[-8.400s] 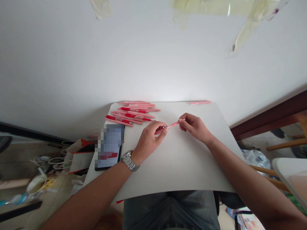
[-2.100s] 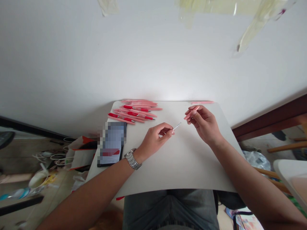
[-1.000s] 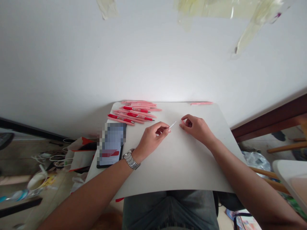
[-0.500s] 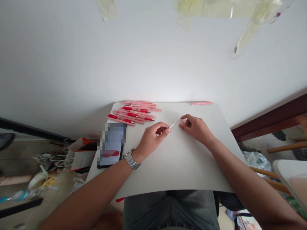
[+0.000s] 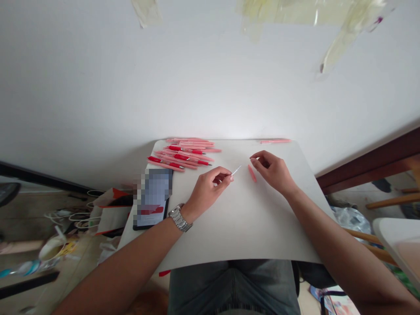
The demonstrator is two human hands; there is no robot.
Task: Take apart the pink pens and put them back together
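Observation:
My left hand (image 5: 215,183) pinches a thin white pen refill (image 5: 236,170) between thumb and fingertips, its tip pointing up and right over the table. Across from it, my right hand (image 5: 271,169) hovers with thumb and index finger brought together; whatever they hold, if anything, is too small to make out. Just below its fingertips a short pink pen barrel part (image 5: 252,173) lies on the white table (image 5: 236,227), apart from both hands.
Several pink and red pens (image 5: 187,153) lie heaped at the table's back left. A phone (image 5: 152,199) rests at the left edge. A pink pen (image 5: 275,141) lies along the back edge, against the wall (image 5: 210,78).
My right hand has shifted slightly up and right, its fingertips coming together. The pink barrel part now shows on the table beside it. My left hand stays still with the refill.

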